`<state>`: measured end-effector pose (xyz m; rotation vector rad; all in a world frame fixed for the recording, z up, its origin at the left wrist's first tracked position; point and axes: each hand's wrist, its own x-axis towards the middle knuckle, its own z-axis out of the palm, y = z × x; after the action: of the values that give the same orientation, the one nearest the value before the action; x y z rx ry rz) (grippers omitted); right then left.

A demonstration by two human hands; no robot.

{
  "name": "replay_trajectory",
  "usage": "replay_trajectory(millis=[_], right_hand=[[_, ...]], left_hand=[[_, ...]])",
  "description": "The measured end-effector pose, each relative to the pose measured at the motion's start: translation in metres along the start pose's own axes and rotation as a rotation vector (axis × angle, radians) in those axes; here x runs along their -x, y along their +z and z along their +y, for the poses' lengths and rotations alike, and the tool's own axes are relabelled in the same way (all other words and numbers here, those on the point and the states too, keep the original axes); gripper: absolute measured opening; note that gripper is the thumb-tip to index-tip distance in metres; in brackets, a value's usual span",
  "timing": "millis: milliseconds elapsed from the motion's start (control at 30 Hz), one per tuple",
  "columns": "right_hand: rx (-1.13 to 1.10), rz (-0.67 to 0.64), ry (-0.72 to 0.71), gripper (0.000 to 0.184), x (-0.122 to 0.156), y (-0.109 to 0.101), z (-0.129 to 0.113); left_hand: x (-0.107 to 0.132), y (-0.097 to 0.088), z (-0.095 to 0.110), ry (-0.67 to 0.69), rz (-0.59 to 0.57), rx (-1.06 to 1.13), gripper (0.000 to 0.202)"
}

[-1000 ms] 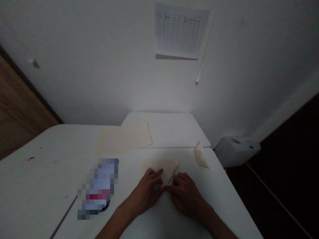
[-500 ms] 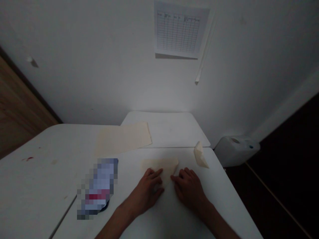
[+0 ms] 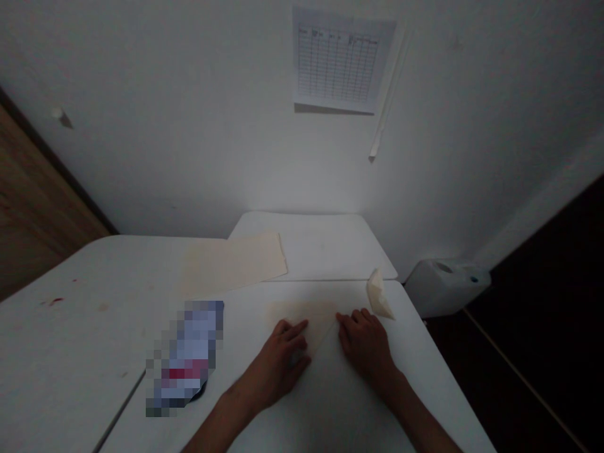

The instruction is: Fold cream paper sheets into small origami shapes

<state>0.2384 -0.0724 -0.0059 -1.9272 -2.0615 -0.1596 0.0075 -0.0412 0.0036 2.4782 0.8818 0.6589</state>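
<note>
A small cream sheet of paper point(image 3: 317, 319) lies on the white table in front of me, its lower right edge running diagonally. My left hand point(image 3: 285, 355) rests on the lower left part of it, fingers stretched out and apart, hiding that side. At the sheet's right corner is my right hand point(image 3: 363, 340), its fingers curled together and the tips pressed on the corner. Just beyond this hand stands a small folded cream paper piece point(image 3: 379, 296) near the table's right edge.
A larger cream sheet point(image 3: 233, 261) lies at the back left. Left of my hands is a blurred-out bluish object point(image 3: 191, 352). A printed table sheet point(image 3: 337, 63) hangs on the wall. A white plastic container point(image 3: 448, 289) stands beyond the table's right edge.
My right hand has slid up and to the right along the paper's diagonal edge to its corner. The corner that curled up lies flatter. My left hand has stayed in place.
</note>
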Motion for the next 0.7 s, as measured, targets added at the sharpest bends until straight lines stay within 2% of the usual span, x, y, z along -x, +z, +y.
replay_trajectory(millis=[233,400,467,700], right_hand=[[-0.009,0.039,-0.011,0.028,0.002,-0.001,-0.006],[-0.158,-0.080,-0.228,0.032,0.004,-0.007,-0.025],[-0.169,-0.127,-0.268,0.034,0.003,-0.010,-0.032],[-0.062,-0.227,-0.198,0.048,0.000,-0.012,-0.040]], left_hand=[[0.000,-0.001,0.002,0.006,-0.011,-0.028,0.007],[0.001,0.000,0.003,0.027,0.001,-0.066,0.014],[0.000,0.002,0.002,0.031,0.003,-0.074,0.018],[-0.001,0.005,0.003,0.024,-0.005,-0.121,0.012]])
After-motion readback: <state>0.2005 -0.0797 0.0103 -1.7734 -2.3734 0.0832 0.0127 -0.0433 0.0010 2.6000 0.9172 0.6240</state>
